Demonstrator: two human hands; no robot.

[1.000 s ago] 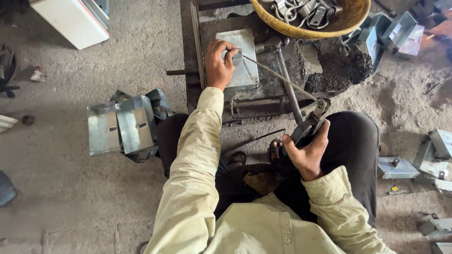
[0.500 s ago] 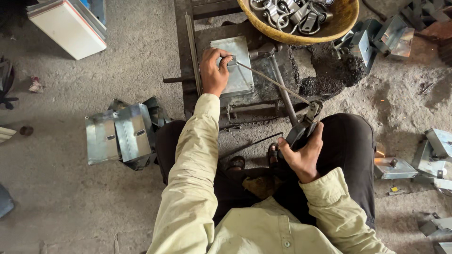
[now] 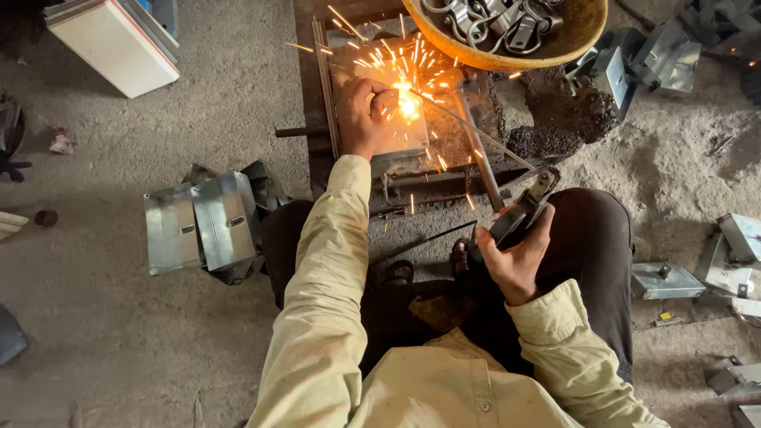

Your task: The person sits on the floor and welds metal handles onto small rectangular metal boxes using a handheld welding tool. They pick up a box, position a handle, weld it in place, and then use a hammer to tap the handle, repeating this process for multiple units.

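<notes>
Sparks now burst where the welding rod (image 3: 476, 131) meets the metal plate (image 3: 396, 135); its long axis slants up-left from the holder (image 3: 519, 214) clenched in the right hand (image 3: 515, 261). Left hand (image 3: 365, 115) presses the plate.

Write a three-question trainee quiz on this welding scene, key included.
1. True or false: sparks fly beside the left hand.
2. What does the right hand hold: A a hammer, B an electrode holder, C a file?
3. Fill in: the yellow bowl at the top holds metal ____.

Key: 1 true; 2 B; 3 fittings.
</notes>
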